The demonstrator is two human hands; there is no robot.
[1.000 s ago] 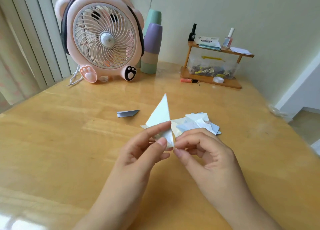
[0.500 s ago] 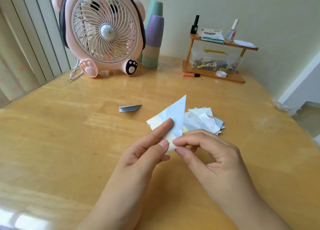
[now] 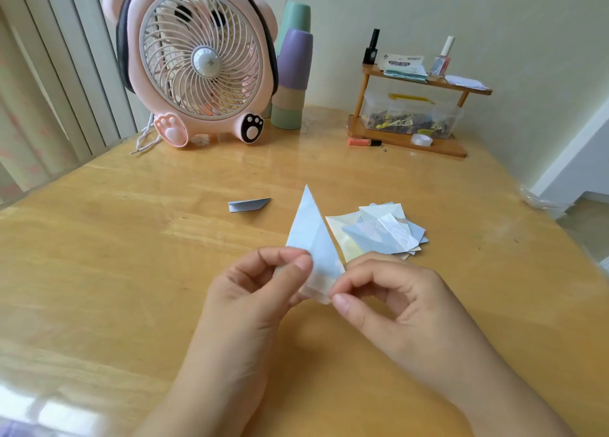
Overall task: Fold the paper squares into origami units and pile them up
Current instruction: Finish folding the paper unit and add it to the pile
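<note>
Above the tabletop (image 3: 131, 272), pale blue folded paper (image 3: 311, 235) pinched at its near end between left hand (image 3: 250, 301) and right hand (image 3: 395, 305), tip pointing far; pile of squares (image 3: 379, 232) just right.

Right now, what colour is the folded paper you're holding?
Pale blue, whitish near the bottom corner: folded paper, head view.

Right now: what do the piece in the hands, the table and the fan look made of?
Folded piece, pinched by left hand and right hand: thin paper, pale blue, sharp creases. Table: wood, likely varnished; visible grain, glossy reflections. Fan: probably moulded plastic, smooth pink housing.
</note>
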